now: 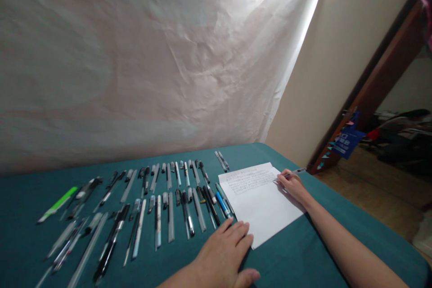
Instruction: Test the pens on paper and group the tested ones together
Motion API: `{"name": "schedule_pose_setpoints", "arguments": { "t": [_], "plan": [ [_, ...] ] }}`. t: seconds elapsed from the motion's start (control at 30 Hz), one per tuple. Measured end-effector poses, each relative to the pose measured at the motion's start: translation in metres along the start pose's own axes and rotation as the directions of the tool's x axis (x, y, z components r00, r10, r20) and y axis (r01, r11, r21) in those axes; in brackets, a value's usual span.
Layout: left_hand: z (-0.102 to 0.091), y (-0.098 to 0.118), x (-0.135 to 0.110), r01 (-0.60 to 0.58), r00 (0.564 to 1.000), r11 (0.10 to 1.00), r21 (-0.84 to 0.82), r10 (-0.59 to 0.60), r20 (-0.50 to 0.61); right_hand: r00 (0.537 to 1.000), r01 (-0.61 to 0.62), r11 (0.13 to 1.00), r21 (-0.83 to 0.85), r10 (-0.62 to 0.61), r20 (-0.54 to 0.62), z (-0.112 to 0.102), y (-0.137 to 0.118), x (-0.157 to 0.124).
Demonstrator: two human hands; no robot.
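Note:
My right hand grips a pen with its tip on a white sheet of paper, at the right end of some handwritten lines near the top edge. My left hand lies flat on the teal tablecloth, fingers stretched out, fingertips touching the sheet's lower left corner. Just left of the sheet lies a blue pen.
Several pens lie in rows on the cloth left of the paper, with a green highlighter at the far left and two pens behind the sheet. A white curtain hangs behind the table. At right, an open doorway with a wooden frame.

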State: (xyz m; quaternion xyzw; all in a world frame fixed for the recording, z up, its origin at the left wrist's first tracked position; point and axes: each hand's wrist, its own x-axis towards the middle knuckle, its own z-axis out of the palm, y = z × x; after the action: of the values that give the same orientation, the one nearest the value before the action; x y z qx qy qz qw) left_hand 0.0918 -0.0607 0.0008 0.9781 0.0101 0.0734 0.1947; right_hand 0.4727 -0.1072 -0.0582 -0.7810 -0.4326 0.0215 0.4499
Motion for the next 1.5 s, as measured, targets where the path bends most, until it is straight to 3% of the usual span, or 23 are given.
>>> {"name": "schedule_pose_setpoints", "arguments": {
  "t": [1.5],
  "plan": [
    [0.0015, 0.0007, -0.0001, 0.006, 1.0, 1.0, -0.011, -0.006, -0.004, 1.0, -0.012, 0.999, -0.039, 0.011, -0.016, -0.001, -0.0002, 0.0001]
  ]
}}
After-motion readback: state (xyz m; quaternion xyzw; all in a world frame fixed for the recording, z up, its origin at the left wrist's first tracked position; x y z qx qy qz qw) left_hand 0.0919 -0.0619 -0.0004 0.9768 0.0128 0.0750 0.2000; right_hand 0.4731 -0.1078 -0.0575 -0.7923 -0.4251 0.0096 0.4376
